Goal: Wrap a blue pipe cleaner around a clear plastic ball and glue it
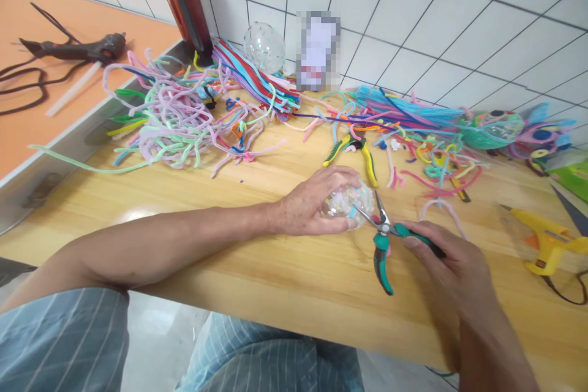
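Observation:
A clear plastic ball (361,196) with small coloured bits in or on it rests at the middle of the wooden table. My left hand (321,202) is wrapped round its left side, fingers over the top and thumb below. In my right hand (452,257) is one handle of green-and-black needle-nose pliers (383,229); the other handle hangs free toward me. The pliers' jaws are spread, one tip over the front of the ball near a light blue bit, the other by its right edge. What the ball holds inside is hard to make out.
Behind the ball lie yellow-and-black pliers (367,162). Pipe cleaners spread along the back, with a lilac tangle (179,116) at left. A yellow glue gun (546,239) is at right, a dark glue gun (87,49) on the orange surface. Another clear ball (264,48) stands by the tiled wall.

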Demonstrator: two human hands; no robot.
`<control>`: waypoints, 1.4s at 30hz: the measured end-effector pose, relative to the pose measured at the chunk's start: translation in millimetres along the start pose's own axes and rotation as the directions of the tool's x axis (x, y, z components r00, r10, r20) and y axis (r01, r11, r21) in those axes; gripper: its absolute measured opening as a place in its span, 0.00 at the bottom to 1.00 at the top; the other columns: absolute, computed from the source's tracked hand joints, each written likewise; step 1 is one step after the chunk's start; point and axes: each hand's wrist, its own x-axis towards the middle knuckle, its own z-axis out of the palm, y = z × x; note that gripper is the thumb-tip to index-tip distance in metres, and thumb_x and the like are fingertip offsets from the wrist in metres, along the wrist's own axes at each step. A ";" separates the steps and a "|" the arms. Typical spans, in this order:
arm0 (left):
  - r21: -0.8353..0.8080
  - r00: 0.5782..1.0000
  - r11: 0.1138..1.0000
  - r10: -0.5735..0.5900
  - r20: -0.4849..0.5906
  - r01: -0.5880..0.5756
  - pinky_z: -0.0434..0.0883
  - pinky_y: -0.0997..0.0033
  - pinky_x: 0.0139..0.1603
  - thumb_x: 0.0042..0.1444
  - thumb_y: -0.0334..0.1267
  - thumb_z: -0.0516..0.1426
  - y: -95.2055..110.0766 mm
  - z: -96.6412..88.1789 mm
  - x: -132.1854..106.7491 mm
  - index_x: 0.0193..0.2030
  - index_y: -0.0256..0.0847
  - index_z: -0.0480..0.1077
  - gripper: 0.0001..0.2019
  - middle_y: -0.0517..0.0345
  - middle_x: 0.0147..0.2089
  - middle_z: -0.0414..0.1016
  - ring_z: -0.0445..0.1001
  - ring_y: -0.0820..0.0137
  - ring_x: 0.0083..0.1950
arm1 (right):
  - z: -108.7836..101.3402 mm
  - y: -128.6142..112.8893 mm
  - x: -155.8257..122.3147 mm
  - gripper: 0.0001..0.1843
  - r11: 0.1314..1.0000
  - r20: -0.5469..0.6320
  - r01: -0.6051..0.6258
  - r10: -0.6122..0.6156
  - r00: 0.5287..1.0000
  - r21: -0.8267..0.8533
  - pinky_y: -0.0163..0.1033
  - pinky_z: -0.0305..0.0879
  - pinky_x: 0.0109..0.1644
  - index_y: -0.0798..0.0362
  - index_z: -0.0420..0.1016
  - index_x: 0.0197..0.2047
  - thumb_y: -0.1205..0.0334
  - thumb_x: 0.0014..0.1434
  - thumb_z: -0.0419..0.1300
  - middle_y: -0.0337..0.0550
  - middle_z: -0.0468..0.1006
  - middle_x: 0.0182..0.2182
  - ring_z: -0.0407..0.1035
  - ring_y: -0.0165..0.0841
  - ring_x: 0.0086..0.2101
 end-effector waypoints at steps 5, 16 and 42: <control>0.000 0.998 0.999 -0.042 0.036 0.042 0.76 0.45 0.68 0.62 0.46 0.67 1.3 -1.7 -0.4 0.67 0.46 0.63 0.30 0.39 0.64 0.75 0.75 0.52 0.69 | 1.0 1.7 -0.6 0.11 1.000 0.000 -0.004 0.004 1.000 -0.004 0.38 0.79 0.42 0.38 0.86 0.52 0.57 0.71 0.63 0.36 0.91 0.42 0.85 0.35 0.38; 0.020 1.000 1.000 -0.007 0.013 0.007 0.77 0.46 0.67 0.63 0.46 0.66 2.4 -0.5 0.6 0.67 0.43 0.63 0.30 0.37 0.63 0.75 0.75 0.51 0.69 | 0.4 2.0 -1.0 0.11 1.000 0.015 0.007 -0.007 1.000 -0.020 0.37 0.79 0.41 0.39 0.85 0.53 0.57 0.72 0.62 0.37 0.91 0.42 0.85 0.35 0.37; -0.014 0.997 0.998 -0.062 0.038 0.063 0.75 0.43 0.68 0.61 0.47 0.67 -0.6 1.1 -0.4 0.67 0.45 0.64 0.31 0.37 0.66 0.75 0.74 0.50 0.70 | -0.3 2.7 -1.9 0.11 0.999 0.019 -0.044 0.044 0.999 -0.015 0.39 0.79 0.41 0.39 0.87 0.51 0.55 0.71 0.63 0.38 0.91 0.42 0.85 0.37 0.38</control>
